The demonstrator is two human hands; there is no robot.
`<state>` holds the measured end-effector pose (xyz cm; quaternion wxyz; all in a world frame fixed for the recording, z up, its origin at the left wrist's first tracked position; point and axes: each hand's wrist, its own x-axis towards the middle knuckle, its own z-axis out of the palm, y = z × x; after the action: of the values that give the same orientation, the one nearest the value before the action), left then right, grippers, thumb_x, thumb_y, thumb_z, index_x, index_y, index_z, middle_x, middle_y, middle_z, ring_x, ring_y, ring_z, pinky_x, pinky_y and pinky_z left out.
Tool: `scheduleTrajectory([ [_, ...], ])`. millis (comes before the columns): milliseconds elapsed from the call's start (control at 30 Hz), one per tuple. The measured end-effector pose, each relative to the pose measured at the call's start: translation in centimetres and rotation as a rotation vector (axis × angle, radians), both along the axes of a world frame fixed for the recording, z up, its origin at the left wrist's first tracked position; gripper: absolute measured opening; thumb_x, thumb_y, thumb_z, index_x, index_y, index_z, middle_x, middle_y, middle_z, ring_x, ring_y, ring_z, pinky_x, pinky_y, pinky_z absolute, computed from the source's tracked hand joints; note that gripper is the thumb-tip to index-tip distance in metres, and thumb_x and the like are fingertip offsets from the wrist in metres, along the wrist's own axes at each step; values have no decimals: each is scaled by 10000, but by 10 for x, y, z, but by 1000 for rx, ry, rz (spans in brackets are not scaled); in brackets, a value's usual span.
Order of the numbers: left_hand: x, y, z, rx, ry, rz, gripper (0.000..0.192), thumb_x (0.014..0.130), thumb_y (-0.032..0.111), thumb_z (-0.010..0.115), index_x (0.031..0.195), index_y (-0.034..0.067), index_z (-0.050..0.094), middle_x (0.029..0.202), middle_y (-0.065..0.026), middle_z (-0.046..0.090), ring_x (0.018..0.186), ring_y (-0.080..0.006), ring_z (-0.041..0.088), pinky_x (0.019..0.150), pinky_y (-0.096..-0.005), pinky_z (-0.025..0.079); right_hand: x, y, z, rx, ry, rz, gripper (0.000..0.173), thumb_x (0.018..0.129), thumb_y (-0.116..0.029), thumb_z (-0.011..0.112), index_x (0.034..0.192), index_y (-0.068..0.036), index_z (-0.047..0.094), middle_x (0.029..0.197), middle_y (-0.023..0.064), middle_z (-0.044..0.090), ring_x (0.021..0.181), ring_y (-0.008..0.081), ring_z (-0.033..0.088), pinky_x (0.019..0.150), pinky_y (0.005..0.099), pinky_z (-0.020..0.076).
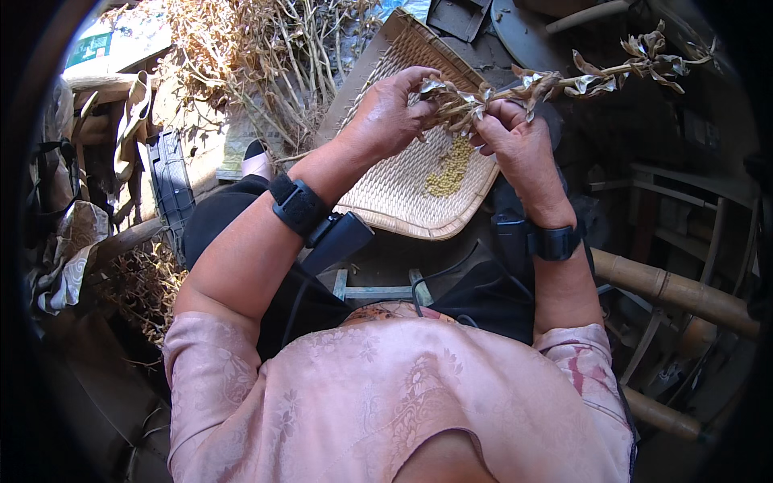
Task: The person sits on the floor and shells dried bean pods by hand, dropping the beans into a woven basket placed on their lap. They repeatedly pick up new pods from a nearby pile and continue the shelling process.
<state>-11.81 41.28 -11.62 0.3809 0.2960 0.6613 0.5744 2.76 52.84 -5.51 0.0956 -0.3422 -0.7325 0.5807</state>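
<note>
A dried soybean stalk (561, 84) with split, curled pods stretches sideways above a woven basket tray (386, 187). My left hand (392, 115) grips the stalk's left end, among a cluster of pods. Close beside it, my right hand (510, 136) pinches a pod or the stem from below; its fingertips are partly covered by the pods. The stalk's thinner end points to the upper right. Pale yellow soybeans (447, 175) lie in a loose patch on the tray, below my hands.
A heap of dried bean plants (259, 54) stands beyond the tray on the left. Bamboo poles (670, 281) and a wooden frame (694, 187) are on the right. A dark plastic crate (170, 181) leans at left. A small stool-like frame (377, 293) sits between my legs.
</note>
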Motion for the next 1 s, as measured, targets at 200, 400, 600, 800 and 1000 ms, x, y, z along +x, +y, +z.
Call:
scheduleTrajectory([
  [200,-2,1,3,-27,-36,-12,143,898,68,620,1009,-18,649,758,-64,648,673,-100,588,580,-277,510,-1,2,0,-57,8,38,221,895,-179,579,989,10,646,827,35,659,734,91,635,659,218,484],
  [400,-6,-3,9,-28,42,-50,154,897,70,641,1028,-6,666,866,-20,667,780,-61,585,669,-227,502,-5,1,1,-51,-5,1,207,899,-156,567,986,12,650,824,31,659,723,88,633,648,213,480],
  [600,-11,-7,7,-25,100,-33,151,892,64,644,1026,-5,660,886,-26,678,788,-58,582,681,-222,494,-10,-3,3,-69,3,4,196,899,-158,570,971,5,652,831,30,661,705,85,632,636,205,480],
  [800,-9,-6,6,46,4,35,108,882,61,658,955,-8,619,849,-40,661,754,-69,577,670,-231,489,-11,-2,3,-89,21,-6,194,899,-159,583,986,1,649,828,30,662,704,85,635,631,202,483],
  [1000,-10,-11,18,-57,58,-2,126,871,90,681,945,0,633,835,-42,654,726,-71,575,645,-231,488,-14,0,-1,-71,-43,-75,204,906,-169,595,1007,1,646,836,37,667,700,83,630,621,199,486],
])
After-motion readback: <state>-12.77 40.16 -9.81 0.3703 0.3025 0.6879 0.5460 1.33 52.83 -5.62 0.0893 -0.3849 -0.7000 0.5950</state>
